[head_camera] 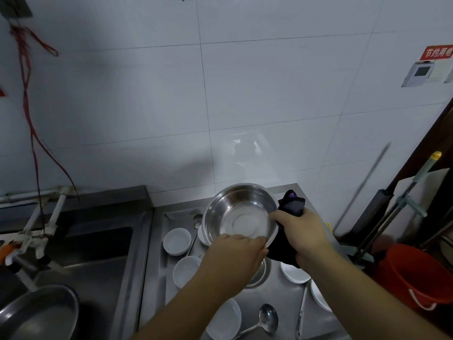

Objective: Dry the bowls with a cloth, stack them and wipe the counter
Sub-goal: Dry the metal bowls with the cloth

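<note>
Above the steel table (277, 293), the left hand (235, 253) grips the near rim of a tilted steel bowl (241, 214), while the right hand (302, 231) at its 3 o'clock clutches a dark cloth (293, 204) against the rim. The arms hide parts of white bowls (177, 241) below; a ladle (267, 317) at 6 o'clock is cut off.

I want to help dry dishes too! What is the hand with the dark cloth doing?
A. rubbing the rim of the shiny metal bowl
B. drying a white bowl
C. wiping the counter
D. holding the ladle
A: the right hand grips the dark cloth against the rim of the metal bowl, which the left hand holds up over the counter.
</note>
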`<state>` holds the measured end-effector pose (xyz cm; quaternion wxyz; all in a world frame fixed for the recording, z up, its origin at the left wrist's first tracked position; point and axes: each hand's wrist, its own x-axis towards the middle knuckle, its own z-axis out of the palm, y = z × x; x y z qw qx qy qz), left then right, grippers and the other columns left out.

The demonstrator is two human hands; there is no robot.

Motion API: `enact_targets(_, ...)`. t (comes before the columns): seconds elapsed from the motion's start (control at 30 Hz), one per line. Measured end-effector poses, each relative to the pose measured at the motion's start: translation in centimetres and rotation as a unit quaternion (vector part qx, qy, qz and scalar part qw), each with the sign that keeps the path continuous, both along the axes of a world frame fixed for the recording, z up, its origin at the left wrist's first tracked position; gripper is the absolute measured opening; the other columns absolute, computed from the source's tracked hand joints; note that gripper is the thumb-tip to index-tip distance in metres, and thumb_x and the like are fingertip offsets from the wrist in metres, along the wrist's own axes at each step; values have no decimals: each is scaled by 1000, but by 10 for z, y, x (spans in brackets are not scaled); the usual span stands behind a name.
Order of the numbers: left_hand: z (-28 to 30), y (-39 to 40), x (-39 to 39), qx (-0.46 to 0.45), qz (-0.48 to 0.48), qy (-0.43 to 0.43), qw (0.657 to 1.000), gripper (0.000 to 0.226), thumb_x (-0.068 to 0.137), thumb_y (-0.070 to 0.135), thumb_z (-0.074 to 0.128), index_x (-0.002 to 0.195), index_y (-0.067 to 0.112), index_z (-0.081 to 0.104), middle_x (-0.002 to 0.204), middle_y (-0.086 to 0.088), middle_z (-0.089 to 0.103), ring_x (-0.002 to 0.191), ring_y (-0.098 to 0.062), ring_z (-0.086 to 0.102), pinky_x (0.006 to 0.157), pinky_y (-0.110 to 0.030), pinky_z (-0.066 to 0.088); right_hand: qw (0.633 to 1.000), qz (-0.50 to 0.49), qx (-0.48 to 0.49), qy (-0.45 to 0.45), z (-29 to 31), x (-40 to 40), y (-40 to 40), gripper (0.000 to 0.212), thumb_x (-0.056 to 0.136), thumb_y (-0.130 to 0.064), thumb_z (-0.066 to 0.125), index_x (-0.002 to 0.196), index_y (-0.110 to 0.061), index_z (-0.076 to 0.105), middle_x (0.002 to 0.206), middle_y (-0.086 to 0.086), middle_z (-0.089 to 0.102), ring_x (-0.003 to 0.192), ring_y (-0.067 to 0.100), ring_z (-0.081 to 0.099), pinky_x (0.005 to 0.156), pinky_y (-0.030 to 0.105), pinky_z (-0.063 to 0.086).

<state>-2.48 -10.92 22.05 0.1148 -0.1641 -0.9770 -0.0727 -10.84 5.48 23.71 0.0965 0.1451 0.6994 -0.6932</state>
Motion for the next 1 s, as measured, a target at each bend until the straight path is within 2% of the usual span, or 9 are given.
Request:
enact_targets(0.07,-5,4,-1,-29,10,-3,1000,50,105,50,16,116,29,60,101,4,76,96,-20,69,88,-39,48,1000,-6,-14,-19,-8,0,3,33,49,-26,82,78,-13,72,78,25,69,65,32,70,61,63,63)
enact_targets(0.2,-9,6,1,9,17,-21,1000,45,106,57,23,118,35,60,100,10,75,91,-13,69,100,-41,45,998,-17,-26,-54,-26,-3,9,41,48,-26,81,85,-12,73,93,28,74,85,45,76,66,70,61)
enact_targets(0.37,-13,-4,-7,191,104,62,974,38,102,48,43,129,35,66,123,15,69,119,-6,57,106,-30,37,995,-34,-38,-86,-49,-12,23,43,52,-26,81,92,-9,75,85,19,78,78,39,77,60,45,63)
enact_targets(0.47,-26,-18,-18,374,210,81,900,25,101,33,54,124,35,65,120,17,61,113,-3,56,96,-24,45,994,-47,-38,-92,-58,-18,37,42,50,-27,82,88,-10,76,74,13,77,69,33,77,53,36,59)
enact_targets(0.57,-41,-23,-31,533,293,-56,792,16,105,32,58,118,39,63,119,11,66,107,-6,65,92,-32,57,994,-52,-40,-90,-66,-28,51,37,53,-23,82,87,-9,75,67,10,75,56,25,74,48,32,56)
enact_targets(0.67,-57,-14,-47,620,308,-154,705,20,106,24,56,111,25,75,106,-4,78,101,-27,75,94,-50,62,993,-53,-47,-93,-78,-43,67,28,65,-15,84,90,-8,74,66,10,75,55,23,75,46,31,56)
enact_targets(0.73,-67,-3,-59,670,309,-186,649,19,106,21,57,112,18,75,101,-11,80,99,-32,77,87,-46,65,992,-55,-55,-98,-88,-55,77,25,69,-11,84,91,-6,75,69,11,76,56,23,75,46,30,56)
enact_targets(0.83,-80,11,-78,693,333,-210,604,13,105,19,62,112,15,72,99,-12,81,91,-27,80,76,-37,66,987,-41,-90,-123,-99,-76,92,27,73,-11,86,98,-5,76,85,19,79,71,31,79,58,39,62)
enact_targets(1.0,-106,38,-119,682,385,-236,576,10,102,14,67,110,12,72,98,-14,81,90,-28,80,76,-38,66,972,-52,-146,-174,-122,-112,119,34,81,-13,85,113,-10,76,103,23,79,92,43,78,82,61,63)
